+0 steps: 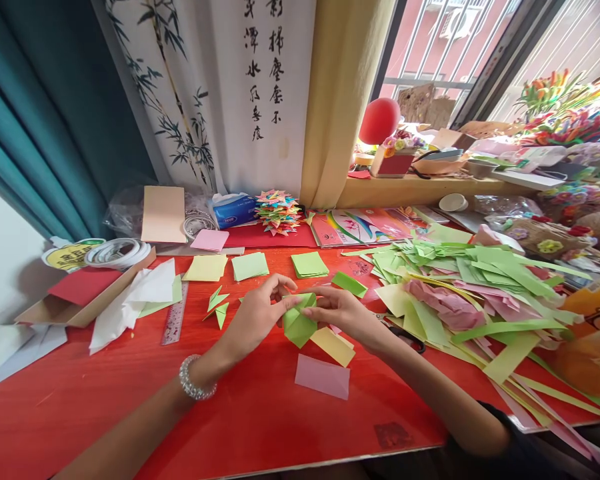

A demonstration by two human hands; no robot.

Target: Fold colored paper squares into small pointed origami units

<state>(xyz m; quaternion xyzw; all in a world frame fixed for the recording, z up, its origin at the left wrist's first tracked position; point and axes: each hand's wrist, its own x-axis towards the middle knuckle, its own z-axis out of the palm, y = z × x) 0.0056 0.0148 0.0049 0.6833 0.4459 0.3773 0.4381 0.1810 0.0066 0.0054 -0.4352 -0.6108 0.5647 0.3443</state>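
Note:
A small creased piece of green paper (300, 325) is held up between my two hands over the red table. My left hand (263, 313), with a beaded bracelet on its wrist, pinches the paper's left upper side. From the other side, my right hand (343, 312) grips its upper right edge between thumb and fingers. Below the paper lie yellow paper pieces (334, 347) and a pink paper rectangle (323, 377). Folded green pieces (217, 307) rest left of my left hand. A folded green strip (349, 285) lies just beyond my right hand.
Stacks of yellow (205, 268), pale green (250, 266) and green (310, 265) squares sit behind my hands. A large heap of paper scraps (475, 280) covers the right side. Dark-handled scissors (410, 339) lie by my right forearm. A ruler (174, 317) and cardboard tray (87, 313) are left.

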